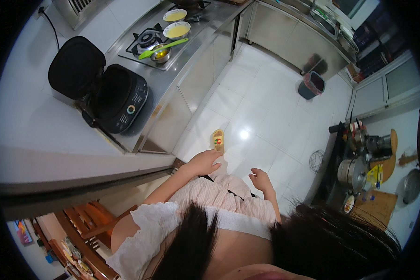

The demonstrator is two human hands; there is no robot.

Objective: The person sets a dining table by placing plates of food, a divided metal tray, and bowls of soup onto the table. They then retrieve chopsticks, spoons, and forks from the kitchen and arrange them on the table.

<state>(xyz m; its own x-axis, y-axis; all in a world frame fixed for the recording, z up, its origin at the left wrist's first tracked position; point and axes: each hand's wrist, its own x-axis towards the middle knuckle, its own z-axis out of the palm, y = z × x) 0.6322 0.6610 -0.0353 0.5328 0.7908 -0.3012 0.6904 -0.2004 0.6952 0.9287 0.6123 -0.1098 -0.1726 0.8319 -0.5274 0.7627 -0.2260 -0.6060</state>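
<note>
My left hand [205, 163] hangs in front of my body, fingers loosely spread and holding nothing. My right hand [260, 179] is also bare, its fingers slightly bent above the floor tiles. On the steel counter ahead to the left, a black electric griddle [115, 101] stands with its lid [78, 66] raised. Beyond it, a small metal bowl [161, 56] of yellow oil sits at the edge of the gas stove [147, 39], with a green silicone utensil [171, 44] lying across its top. Two patterned bowls [177, 30] of pale yellow liquid stand farther back.
A lined trash bin [311, 85] stands on the tiled floor [259, 105] by the far cabinets. At right, a dark shelf holds a steel pot [351, 173] and boards. A wall end [91, 168] lies close on my left, with a wooden chair [91, 218] behind it.
</note>
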